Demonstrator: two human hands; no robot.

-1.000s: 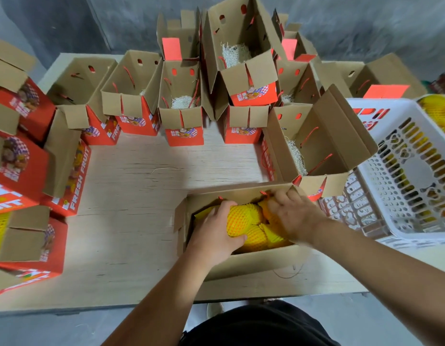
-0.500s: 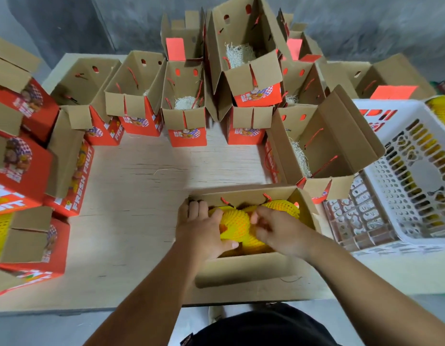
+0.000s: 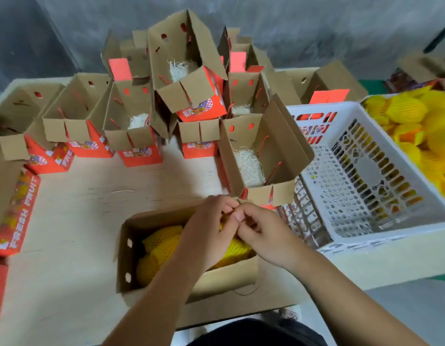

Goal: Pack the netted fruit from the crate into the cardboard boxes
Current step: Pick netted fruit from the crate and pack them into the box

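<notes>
An open cardboard box (image 3: 124, 258) stands at the table's front edge with several yellow netted fruit (image 3: 161, 243) inside. Both hands are over its far right corner. My left hand (image 3: 206, 233) and my right hand (image 3: 263, 236) meet fingertip to fingertip, fingers curled, pinching at the box's far edge. What lies between the fingertips is mostly hidden. More netted fruit (image 3: 416, 126) is heaped in a crate at the far right.
A white plastic crate (image 3: 366, 236) with no fruit in it sits right of the box. Behind the box, an open box (image 3: 278, 146) holds pale shredded filler (image 3: 248, 168). Several more open red-and-brown boxes ring the wooden table (image 3: 91, 208) at the back and left.
Both hands have left the fruit they were settling and come up to the far edge of the box, fingertips meeting. The view has tilted and shifted left.
</notes>
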